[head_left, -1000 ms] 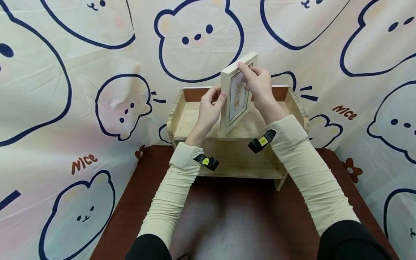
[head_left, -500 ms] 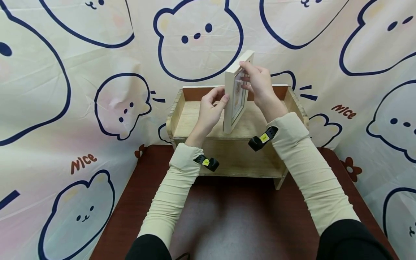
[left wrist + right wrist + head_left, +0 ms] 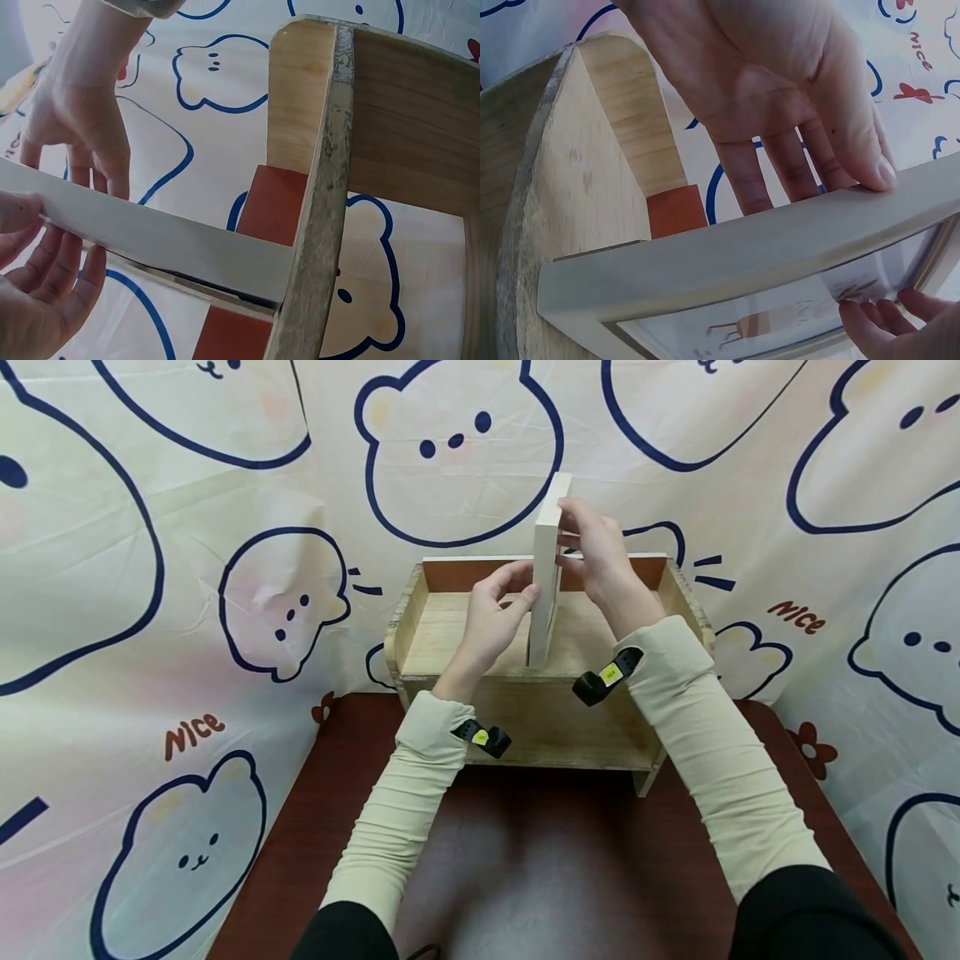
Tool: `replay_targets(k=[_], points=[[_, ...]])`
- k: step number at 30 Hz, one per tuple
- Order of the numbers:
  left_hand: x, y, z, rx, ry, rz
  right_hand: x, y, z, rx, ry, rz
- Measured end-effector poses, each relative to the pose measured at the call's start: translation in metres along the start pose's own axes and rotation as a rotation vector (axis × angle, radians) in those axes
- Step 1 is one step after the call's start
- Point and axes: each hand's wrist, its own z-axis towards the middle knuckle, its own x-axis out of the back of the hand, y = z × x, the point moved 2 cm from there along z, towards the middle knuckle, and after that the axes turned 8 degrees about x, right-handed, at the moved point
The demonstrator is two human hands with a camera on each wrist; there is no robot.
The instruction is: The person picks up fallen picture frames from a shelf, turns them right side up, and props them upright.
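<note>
A cream picture frame stands upright over the shelf's top board, its narrow edge toward me in the head view. My left hand pinches that near edge, thumb in front and fingers toward the frame's back. My right hand is higher up on the other side, thumb at the edge and fingers on the picture side. In the right wrist view, the pictured face of the frame shows, with fingertips of my right hand against it. Whether the frame's bottom touches the board cannot be told.
The small wooden shelf has raised side panels and a reddish-brown back strip. It stands on a dark red-brown table. Behind hangs a cloth printed with cartoon bears. A black cable end lies at the table's near edge.
The picture frame has turned from showing its picture to standing edge-on to the head view, and its near edge has shifted right. My left hand has moved slightly right along with it.
</note>
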Motion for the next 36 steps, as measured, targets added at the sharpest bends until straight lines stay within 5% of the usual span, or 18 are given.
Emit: replay_targets(k=[17,27,36], points=[[-0.011,-0.001,0.000,-0.004,-0.007,0.037,0.005,-0.002,0.003,-0.040,-0.019,0.026],[-0.013,-0.001,-0.002,-0.016,0.012,0.065,0.006,-0.003,-0.007,0.127,-0.066,-0.042],[-0.013,0.026,-0.017,-0.012,0.007,0.064,0.006,-0.001,-0.020,0.260,-0.168,-0.127]])
